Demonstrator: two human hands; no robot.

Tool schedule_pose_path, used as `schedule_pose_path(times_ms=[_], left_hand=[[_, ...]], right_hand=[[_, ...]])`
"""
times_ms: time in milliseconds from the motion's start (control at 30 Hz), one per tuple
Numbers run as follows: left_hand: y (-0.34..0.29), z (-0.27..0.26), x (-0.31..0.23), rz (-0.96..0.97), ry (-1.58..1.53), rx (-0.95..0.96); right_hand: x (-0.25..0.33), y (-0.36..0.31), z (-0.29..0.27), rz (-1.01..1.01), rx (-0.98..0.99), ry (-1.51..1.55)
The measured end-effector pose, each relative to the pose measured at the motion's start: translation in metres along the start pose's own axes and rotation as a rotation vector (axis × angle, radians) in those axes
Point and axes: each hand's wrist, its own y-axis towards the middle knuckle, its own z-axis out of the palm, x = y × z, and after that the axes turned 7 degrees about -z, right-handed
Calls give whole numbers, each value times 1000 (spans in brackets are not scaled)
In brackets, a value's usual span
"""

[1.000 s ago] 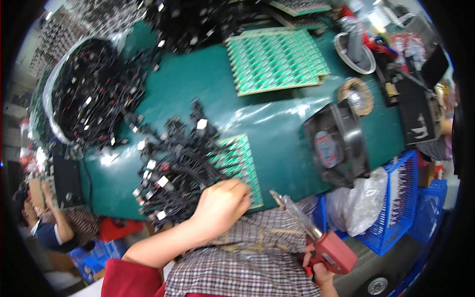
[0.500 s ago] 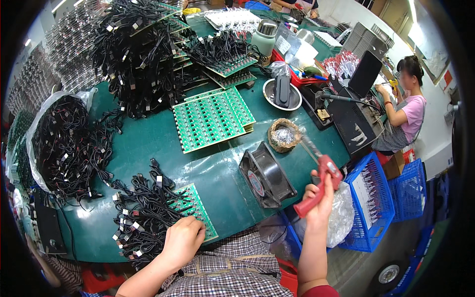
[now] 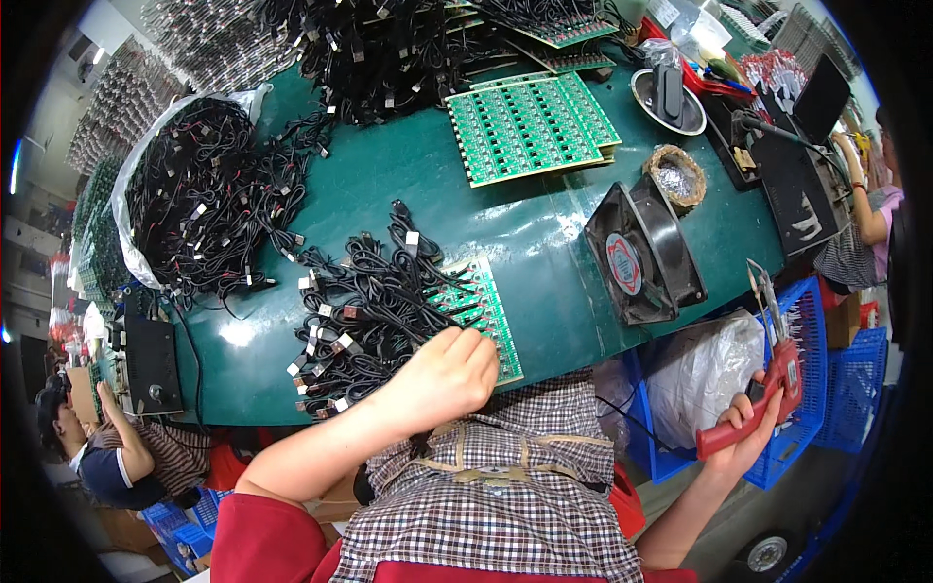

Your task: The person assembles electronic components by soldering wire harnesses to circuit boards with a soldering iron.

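Note:
A red soldering gun (image 3: 777, 389) is gripped in my right hand (image 3: 750, 432), off the table's edge on the right, its metal tip pointing up. My left hand (image 3: 452, 374) is closed at the near edge of a green circuit board (image 3: 502, 325); what its fingers hold, if anything, is hidden. Black USB cables (image 3: 364, 311) lie bunched over the left part of that board, their plugs spread to the left.
A square black fan (image 3: 646, 253) stands right of the board, with a round brown-rimmed pot (image 3: 677, 180) behind it. Green boards (image 3: 530, 126) are stacked farther back. A bag of cables (image 3: 199, 199) sits left; blue crates (image 3: 802, 360) stand right. Other people work on both sides.
The view has shifted. My right hand has carried the soldering gun away from the pot, out past the fan and the table edge. My left hand stays closed at the board.

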Motion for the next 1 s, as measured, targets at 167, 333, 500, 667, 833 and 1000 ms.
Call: schedule_pose_path(times_ms=[167,333,500,667,833,1000], left_hand=[[-7,12,20,-74,-399,32],[-3,10,17,-186,-575,71],[-2,11,7,-232,-546,22],[-1,20,5,-201,-471,-35],[-1,17,-2,-356,-650,-36],[-7,15,1,-186,-540,15]], right_hand=[[22,-29,-15,-66,-31,-38],[30,-46,-14,-118,-43,-77],[35,-53,-27,-166,70,-133],[34,-69,-26,-195,92,-263],[28,-93,-18,-181,329,-386],[-3,-113,-1,-81,373,-571]])
